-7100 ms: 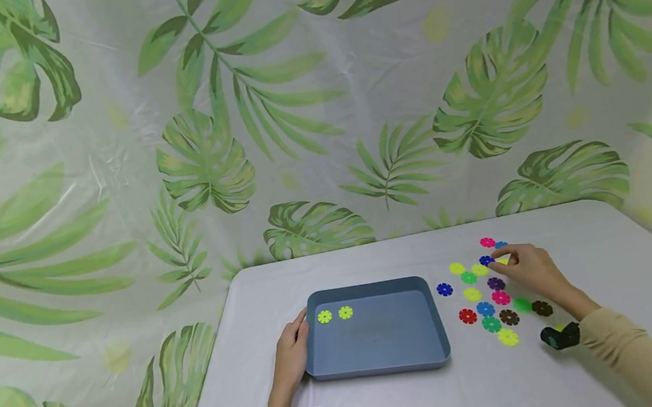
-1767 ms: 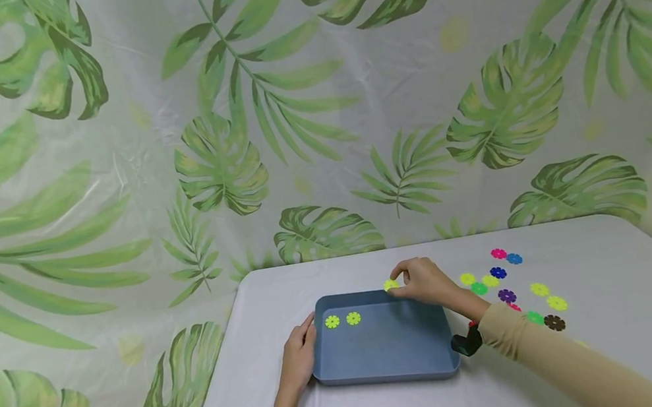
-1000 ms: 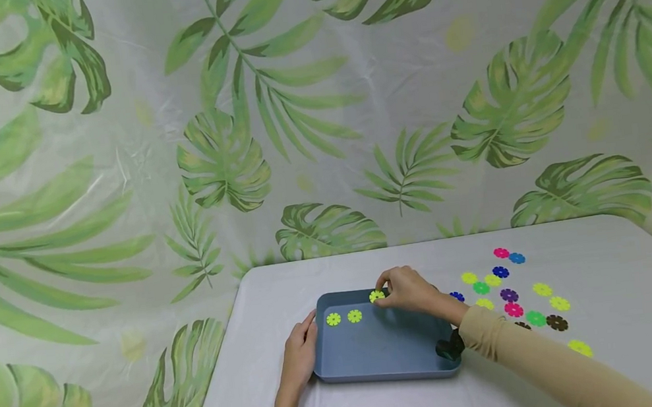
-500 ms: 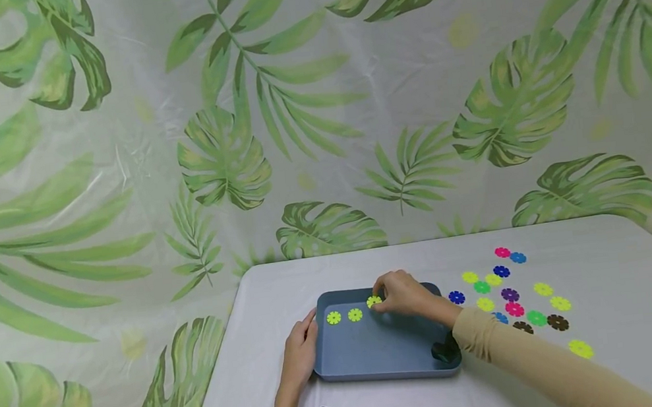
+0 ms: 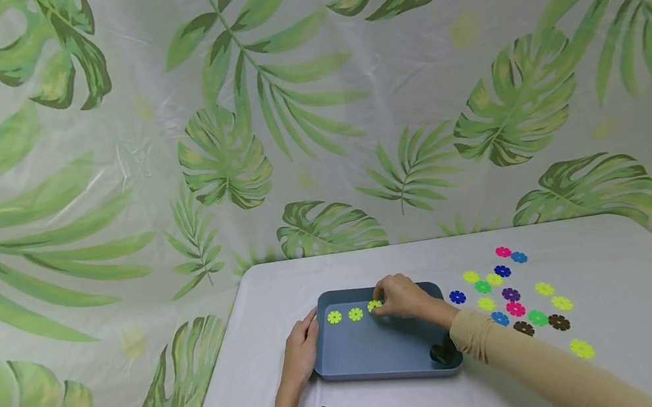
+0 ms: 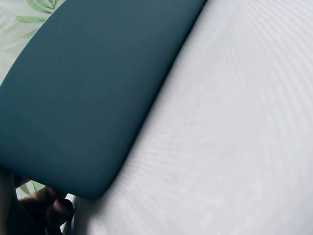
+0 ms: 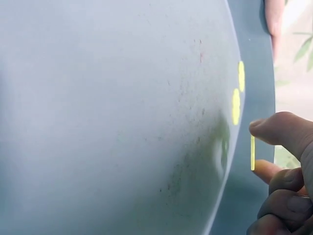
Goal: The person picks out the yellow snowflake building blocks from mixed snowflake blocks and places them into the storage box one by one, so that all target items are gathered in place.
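Note:
Thumb and forefinger of my right hand (image 5: 401,296) pinch a yellow notched plastic disc (image 5: 374,306) by its edges. In the right wrist view that disc (image 7: 253,152) is seen edge-on, a little above the tray floor. Two more yellow discs (image 5: 335,317) lie in a row on the blue-grey tray (image 5: 380,378), left of the held one. My left hand (image 5: 301,353) grips the tray's left side. In the left wrist view the tray wall (image 6: 98,98) fills much of the picture, with dark curled fingers (image 6: 58,210) at its corner.
Right of the tray, loose notched discs lie scattered on the white-covered table (image 5: 626,278): several yellow, plus a purple disc (image 5: 511,294), a pink disc (image 5: 515,309), a brown disc (image 5: 559,322) and others. A leaf-patterned curtain (image 5: 318,131) hangs behind the table.
My right hand has taken a yellow disc from the scattered ones, carried it left over the tray's far rim and lowered it beside the two lying there. My left hand stays on the tray.

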The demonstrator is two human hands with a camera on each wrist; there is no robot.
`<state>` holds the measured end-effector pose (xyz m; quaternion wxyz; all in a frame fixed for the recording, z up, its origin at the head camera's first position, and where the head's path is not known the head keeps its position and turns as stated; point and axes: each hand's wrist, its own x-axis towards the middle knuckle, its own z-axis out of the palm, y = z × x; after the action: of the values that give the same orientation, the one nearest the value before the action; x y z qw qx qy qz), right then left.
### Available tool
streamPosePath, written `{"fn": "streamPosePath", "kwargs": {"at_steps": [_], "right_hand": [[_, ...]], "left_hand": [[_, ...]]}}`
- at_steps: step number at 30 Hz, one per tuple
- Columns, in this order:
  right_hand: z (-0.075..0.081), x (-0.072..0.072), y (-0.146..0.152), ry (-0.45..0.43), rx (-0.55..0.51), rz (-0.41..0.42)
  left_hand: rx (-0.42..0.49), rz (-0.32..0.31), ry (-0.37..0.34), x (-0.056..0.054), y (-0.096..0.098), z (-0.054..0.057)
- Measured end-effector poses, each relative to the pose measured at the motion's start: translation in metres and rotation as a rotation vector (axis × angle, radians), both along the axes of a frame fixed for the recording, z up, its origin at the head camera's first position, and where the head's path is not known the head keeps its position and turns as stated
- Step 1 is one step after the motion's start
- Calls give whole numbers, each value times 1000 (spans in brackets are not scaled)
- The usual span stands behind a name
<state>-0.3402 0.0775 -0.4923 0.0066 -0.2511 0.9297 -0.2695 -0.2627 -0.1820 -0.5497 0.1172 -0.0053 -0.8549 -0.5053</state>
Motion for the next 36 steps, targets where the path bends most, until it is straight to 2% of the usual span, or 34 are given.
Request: {"fn": "streamPosePath", "kwargs": {"at_steps": [6, 26, 36], "right_hand": [[-4, 0, 0, 30, -2, 1], [-15, -5, 3, -5, 21, -34], [-15, -5, 2, -30, 6, -31]], "left_hand": [[0, 5, -1, 0, 0, 0], [-9, 7, 8, 1, 1, 0], [-6, -1, 7, 0, 0, -1]]}}
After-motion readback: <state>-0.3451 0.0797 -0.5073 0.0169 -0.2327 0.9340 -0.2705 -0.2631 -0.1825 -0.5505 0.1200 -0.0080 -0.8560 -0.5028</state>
